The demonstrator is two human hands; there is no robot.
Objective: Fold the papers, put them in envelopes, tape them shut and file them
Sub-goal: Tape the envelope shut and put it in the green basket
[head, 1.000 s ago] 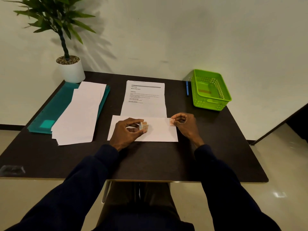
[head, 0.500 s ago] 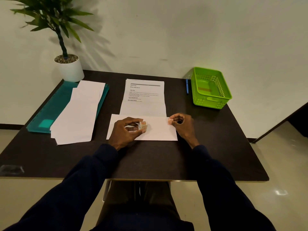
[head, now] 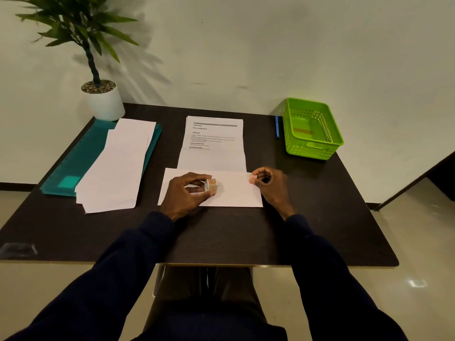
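**Taping in hand, filing not yet begun**

Nearest the camera, two dark sleeves reach over the dark worktop (head: pixel 221 237) to a white envelope (head: pixel 234 193) lying flat and lengthwise; every place below is given from that envelope.

On its left half, the left hand (head: pixel 189 190) curls thumb and fingers round a small patterned tape roll (head: pixel 211 186), which rests on the envelope's face. At its upper right corner, the right hand (head: pixel 270 185) pinches a short orange tape end (head: pixel 252 179) between thumb and fingertips, with the tab against the paper. Whether a strip runs unbroken from the roll to that tab is too faint to tell.

Just behind the envelope, and touching its far edge, lies a pile of printed papers (head: pixel 214 143), unfolded. To the envelope's left, a stack of long white pieces (head: pixel 115 166) overlaps a teal folder (head: pixel 73 163); I cannot tell if they are spare envelopes or finished ones. Behind and to the right of the envelope stands a green basket (head: pixel 312 129) with a blue pen (head: pixel 277 126) beside it, and far behind to the left stands a potted plant (head: pixel 103 99).

My judgement is that the task is early to midway. This envelope seems filled and is at the sealing step, with the tape not yet laid or torn. Filing it is left, and the printed pile needs folding, stuffing and taping too.
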